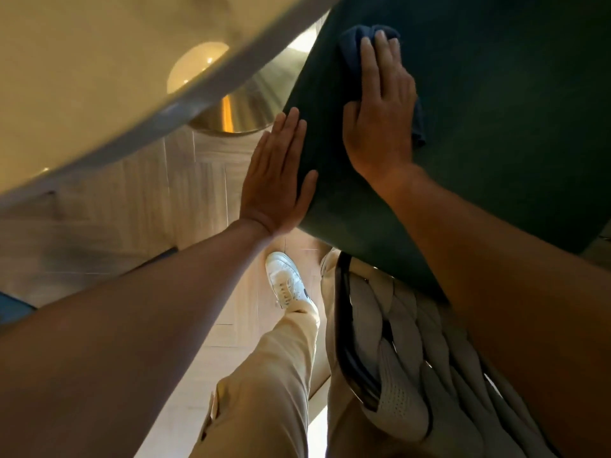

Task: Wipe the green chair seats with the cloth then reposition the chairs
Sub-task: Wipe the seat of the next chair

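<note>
Writing, brands, labels: none legible anywhere; dark mark on side of white sneaker (287,283) too small to read.

Dark green upholstered chair seat (496,127): landmark; fills upper right of head view, tilted, near corner toward lower centre.

Dark blue crumpled cloth (355,39): lying on green seat, toward its far left part; bunched beyond the fingertips, one fold showing past the outer side of the hand.

Right hand (380,107): flat on top of cloth, pressing it onto seat; fingers (368,57) straight, close together, pointing away; thumb spread toward left edge of seat, resting on green fabric.

Left hand (276,180): set against left edge of seat; fingers (286,133) straight, held together, nothing gripped; thumb lying over onto the seat surface; palm side against the seat's side.

Pale glossy round tabletop (82,77): left of seat, rim sweeping diagonally across upper left; round light reflected in surface.

Brushed gold cone-shaped table base (244,110): between table rim and left edge of seat, standing on floor.

Light wood-grain plank floor (148,200): below and left of seat.

Beige trouser leg (274,375) with white sneaker: below near corner of seat.

Thick grey-white woven cord chair back on dark frame (396,342): directly under near edge of seat.
</note>
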### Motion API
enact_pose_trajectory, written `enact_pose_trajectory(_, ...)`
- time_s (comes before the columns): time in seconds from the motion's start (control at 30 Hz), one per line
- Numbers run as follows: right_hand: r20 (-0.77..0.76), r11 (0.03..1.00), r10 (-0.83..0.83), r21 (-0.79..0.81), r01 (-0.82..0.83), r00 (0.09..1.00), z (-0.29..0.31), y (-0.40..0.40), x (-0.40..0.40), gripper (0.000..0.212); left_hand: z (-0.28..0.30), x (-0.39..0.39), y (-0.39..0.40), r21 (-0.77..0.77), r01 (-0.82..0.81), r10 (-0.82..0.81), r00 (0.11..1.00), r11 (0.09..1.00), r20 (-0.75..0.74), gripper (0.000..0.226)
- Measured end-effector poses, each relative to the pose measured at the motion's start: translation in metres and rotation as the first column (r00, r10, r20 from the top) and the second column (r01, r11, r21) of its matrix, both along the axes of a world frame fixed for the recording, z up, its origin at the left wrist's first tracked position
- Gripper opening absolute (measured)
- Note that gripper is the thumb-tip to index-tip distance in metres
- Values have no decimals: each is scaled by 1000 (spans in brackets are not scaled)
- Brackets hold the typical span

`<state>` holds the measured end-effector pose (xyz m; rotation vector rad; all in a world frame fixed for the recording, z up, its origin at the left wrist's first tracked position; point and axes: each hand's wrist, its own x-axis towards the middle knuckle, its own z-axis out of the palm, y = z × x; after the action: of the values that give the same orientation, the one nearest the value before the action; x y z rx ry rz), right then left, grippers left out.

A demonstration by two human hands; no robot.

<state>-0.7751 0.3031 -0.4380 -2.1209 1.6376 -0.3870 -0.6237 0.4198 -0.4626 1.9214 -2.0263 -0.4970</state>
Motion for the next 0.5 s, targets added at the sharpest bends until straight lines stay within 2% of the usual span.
enact_pose_trajectory(0.1,79,999,-34,-12,35,996,-1,8,3,62,-3,2,0,-22,7,-8,1000,1000,-29,65)
enact_pose_trajectory(0.3,119,961,275,-75,-267,954,-7,46,-24,45,-5,6,1,-40,22,-27,991,999,-131,66)
enact_pose_trajectory(0.5,139,891,453,-99,-442,881,-7,86,-43,37,-1,14,4,-25,129,-131,984,991,-123,66)
